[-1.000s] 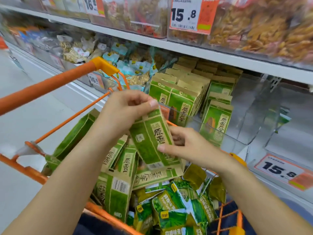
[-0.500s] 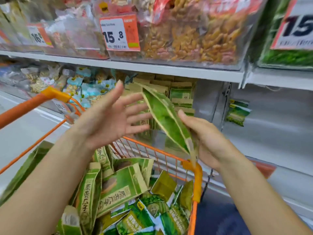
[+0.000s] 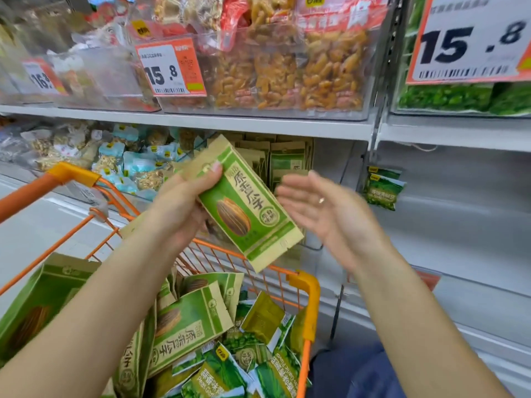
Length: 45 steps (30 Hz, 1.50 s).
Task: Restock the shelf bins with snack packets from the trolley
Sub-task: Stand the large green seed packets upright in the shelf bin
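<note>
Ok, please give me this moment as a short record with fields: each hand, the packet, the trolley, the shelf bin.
left hand: grips the green sunflower seed packet, thumb on its front
right hand: open, fingers straight, beside the packet, holding nothing
packet: tilted, held above the trolley
trolley: orange, holds more green seed packets and green pea packets
shelf bin: behind the hands, already holds matching seed packets standing in rows
</note>
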Available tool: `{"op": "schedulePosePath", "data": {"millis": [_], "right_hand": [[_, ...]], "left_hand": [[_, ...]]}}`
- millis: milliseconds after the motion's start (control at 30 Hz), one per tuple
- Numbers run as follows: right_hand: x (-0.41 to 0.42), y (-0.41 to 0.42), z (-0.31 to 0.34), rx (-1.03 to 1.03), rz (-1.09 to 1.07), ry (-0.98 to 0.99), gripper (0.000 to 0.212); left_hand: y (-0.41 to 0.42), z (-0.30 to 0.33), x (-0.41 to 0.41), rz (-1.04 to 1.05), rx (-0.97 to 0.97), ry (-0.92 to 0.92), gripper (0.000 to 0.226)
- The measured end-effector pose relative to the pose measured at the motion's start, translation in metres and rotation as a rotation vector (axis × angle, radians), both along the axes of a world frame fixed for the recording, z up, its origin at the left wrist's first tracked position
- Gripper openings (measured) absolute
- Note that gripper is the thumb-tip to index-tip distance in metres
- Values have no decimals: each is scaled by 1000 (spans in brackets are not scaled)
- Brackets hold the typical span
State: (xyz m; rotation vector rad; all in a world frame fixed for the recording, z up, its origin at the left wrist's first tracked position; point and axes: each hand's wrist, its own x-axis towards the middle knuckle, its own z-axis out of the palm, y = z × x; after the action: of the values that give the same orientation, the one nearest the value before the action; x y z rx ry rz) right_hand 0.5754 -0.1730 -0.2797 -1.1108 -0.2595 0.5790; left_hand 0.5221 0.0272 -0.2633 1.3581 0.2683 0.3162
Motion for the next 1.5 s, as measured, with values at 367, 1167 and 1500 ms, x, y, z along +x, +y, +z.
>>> {"op": "schedulePosePath", "data": {"millis": [367, 1167, 1500], "right_hand": [[43, -30, -9, -807, -595, -652, 22], [55, -35, -21, -1078, -352, -809, 43], [52, -36, -21, -1098, -331, -832, 43]], "left_hand": [[-40, -4, 70, -41, 558, 18, 12], [-86, -52, 125, -172, 1318, 960, 120], [-76, -51, 105, -384, 2036, 406, 88]]}}
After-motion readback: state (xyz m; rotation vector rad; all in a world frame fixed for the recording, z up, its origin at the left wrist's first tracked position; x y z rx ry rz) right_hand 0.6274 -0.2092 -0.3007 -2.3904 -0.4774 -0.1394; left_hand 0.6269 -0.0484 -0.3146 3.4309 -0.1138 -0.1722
